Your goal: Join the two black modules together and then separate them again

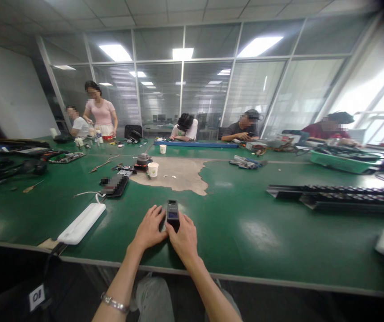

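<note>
A small black box-shaped device [172, 214] with a little bluish screen is upright at the near middle of the green table. My right hand [185, 237] is wrapped around its right side, with the thumb at the front lower edge. To the left of it, my left hand [150, 227] rests low over the table, fingers stretched forward and thumb pointing at the device. A narrow pale patch shows between the left hand and the device; I cannot make out what it is.
On the left lie a white power strip [83, 223] and a black device with cables [114, 184]. Ahead is a paper cup [153, 169] on a bare brown patch [181, 174]. Black metal rails [346, 199] and a green basket [344, 161] are on the right. Several people sit or stand across the table.
</note>
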`<state>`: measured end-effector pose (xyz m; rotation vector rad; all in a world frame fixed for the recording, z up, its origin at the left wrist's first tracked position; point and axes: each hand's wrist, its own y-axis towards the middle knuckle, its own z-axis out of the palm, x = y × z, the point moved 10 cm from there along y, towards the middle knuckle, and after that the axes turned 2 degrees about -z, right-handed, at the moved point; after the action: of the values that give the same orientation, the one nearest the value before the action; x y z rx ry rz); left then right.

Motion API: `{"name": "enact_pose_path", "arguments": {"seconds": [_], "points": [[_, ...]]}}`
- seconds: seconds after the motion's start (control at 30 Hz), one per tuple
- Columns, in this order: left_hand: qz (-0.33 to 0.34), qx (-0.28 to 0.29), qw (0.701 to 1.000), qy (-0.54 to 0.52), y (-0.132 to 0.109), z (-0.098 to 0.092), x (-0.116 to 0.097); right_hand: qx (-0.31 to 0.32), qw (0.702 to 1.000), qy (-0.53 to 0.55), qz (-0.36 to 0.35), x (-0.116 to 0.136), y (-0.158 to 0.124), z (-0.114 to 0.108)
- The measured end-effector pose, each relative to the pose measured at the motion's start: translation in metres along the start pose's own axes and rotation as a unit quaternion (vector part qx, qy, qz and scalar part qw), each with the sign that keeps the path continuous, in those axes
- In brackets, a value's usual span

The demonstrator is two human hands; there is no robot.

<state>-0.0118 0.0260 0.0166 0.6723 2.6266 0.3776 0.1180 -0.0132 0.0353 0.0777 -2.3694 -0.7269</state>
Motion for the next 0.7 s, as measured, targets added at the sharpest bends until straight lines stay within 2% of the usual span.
{"name": "enact_pose_path", "arguments": {"seconds": [0.1, 0.23, 0.4, 0.53, 0.7], "points": [[-0.003, 0.005, 1.0, -0.001, 0.0, 0.001, 0.001, 0.01, 0.998, 0.058, -0.005, 0.008, 0.006, -0.006], [-0.014, 0.002, 1.0, 0.001, -0.001, -0.002, 0.002, -0.02, 0.992, 0.121, -0.034, 0.014, 0.016, -0.027], [-0.017, 0.023, 1.0, -0.006, -0.002, -0.005, -0.004, -0.047, 0.995, 0.081, -0.017, -0.019, 0.018, -0.049], [-0.018, 0.03, 0.999, -0.002, -0.002, -0.007, -0.007, -0.028, 0.999, 0.035, -0.001, -0.045, 0.011, -0.049], [-0.021, 0.036, 0.999, 0.006, -0.002, -0.007, -0.008, -0.021, 1.0, -0.014, 0.017, -0.055, 0.005, -0.043]]}}
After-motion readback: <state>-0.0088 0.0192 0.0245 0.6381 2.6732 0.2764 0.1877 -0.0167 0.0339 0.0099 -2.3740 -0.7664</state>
